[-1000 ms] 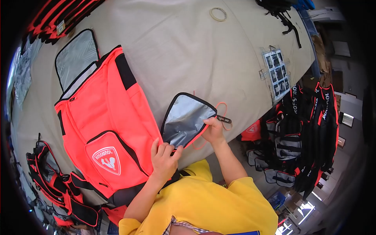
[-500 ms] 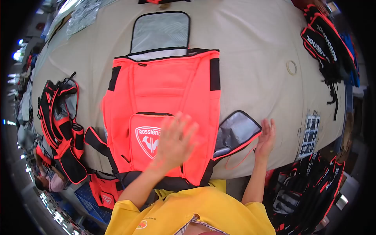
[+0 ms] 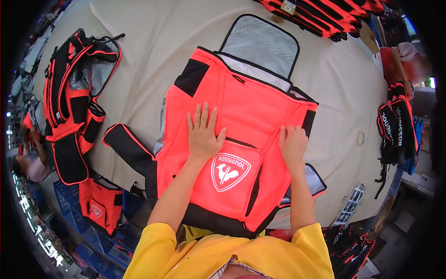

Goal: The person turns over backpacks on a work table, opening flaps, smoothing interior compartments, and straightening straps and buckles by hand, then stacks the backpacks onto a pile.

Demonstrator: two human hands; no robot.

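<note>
A large coral-red backpack (image 3: 241,109) with black panels and a white rooster crest lies front up before me, turned slightly. Its silver-lined top flap (image 3: 262,44) is folded open at the far end. My left hand (image 3: 203,135) rests flat on the left part of the front panel, fingers spread. On the right part, my right hand (image 3: 293,145) has its fingers bent in against the fabric, seemingly gripping it; the fingertips are partly hidden. A black side flap (image 3: 130,146) sticks out to the left, and a silver-lined flap (image 3: 315,180) shows beyond my right forearm.
Another red-and-black backpack (image 3: 76,107) lies at the left edge of the covered table (image 3: 144,56). Stacked red-and-black pieces (image 3: 320,16) occupy the far side. A tape ring (image 3: 360,138) and a picture sheet (image 3: 349,205) lie right. Other people (image 3: 402,65) are at both sides.
The backpack has turned clockwise and shifted right. My left hand has moved up the front panel and settled flat. My right hand has come from beside the silver-lined flap onto the backpack.
</note>
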